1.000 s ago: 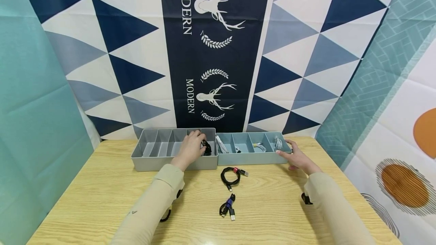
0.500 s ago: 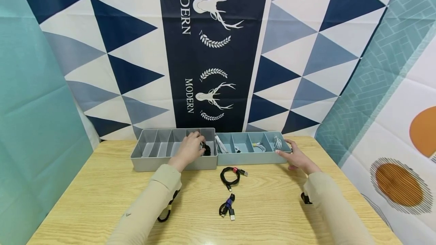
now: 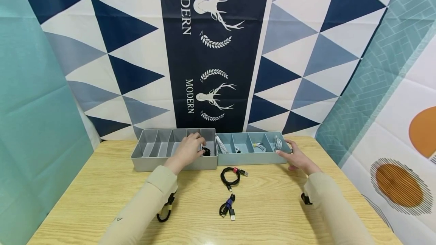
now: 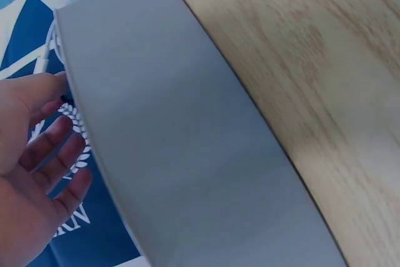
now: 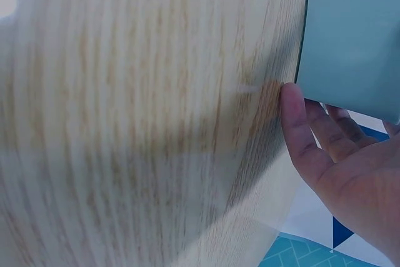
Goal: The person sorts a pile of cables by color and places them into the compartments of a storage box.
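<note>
In the head view my left hand [image 3: 190,146] reaches into the right-most compartment of the grey divided box [image 3: 173,163]. Its thumb and forefinger pinch a bundled black cable [image 3: 206,152] low in that compartment; in the left wrist view the fingertips dip behind the grey wall [image 4: 175,117]. My right hand [image 3: 297,157] rests at the right end of the light-blue divided box [image 3: 253,158], thumb over the front rim corner. From the right wrist view, its spread fingers [image 5: 297,117] lie against the end of this box [image 5: 353,42], one tip down by the tabletop.
A coiled black cable with a red tie [image 3: 230,177] and another with a blue tie [image 3: 227,206] lie on the wooden table [image 3: 265,207]. White cables [image 3: 277,143] sit in the light-blue box's compartments. A patterned cloth [image 3: 136,67] hangs right behind both boxes.
The black cable in the grey box has sunk lower in its compartment. My left forearm has swung slightly left while the hand stays over the box. My right hand has not moved.
</note>
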